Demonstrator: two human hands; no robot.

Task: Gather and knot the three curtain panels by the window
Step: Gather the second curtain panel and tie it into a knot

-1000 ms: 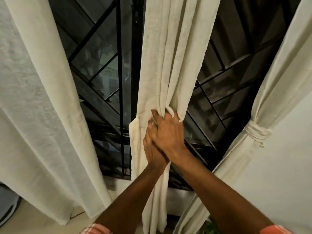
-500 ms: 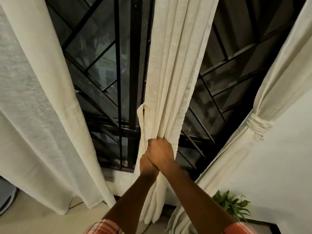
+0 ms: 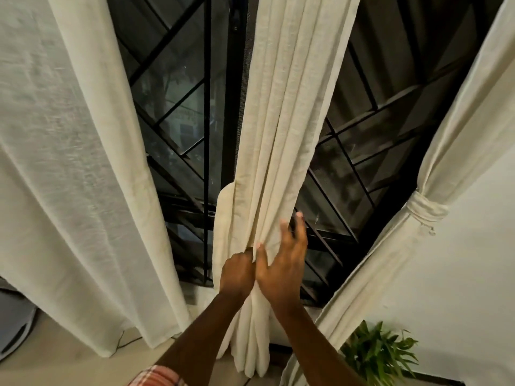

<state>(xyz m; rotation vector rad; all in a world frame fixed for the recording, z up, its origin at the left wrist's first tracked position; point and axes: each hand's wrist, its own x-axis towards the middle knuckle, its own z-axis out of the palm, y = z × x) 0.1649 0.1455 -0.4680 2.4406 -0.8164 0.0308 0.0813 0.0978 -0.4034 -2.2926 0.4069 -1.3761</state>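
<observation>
two hands on the middle curtain panel (image 3: 281, 135); left hand (image 3: 237, 274) fisted, right hand (image 3: 284, 263) spread

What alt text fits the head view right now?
Left hand grips the gathered middle curtain while the right hand lies open on its folds. The right curtain is tied with a knot; the left curtain hangs loose.

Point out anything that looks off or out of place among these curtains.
Nothing looks damaged or spilled. The three panels are simply uneven: the right curtain is already tied, the middle curtain is bunched in the left hand with the right hand open against it, and the left curtain hangs loose.
</observation>
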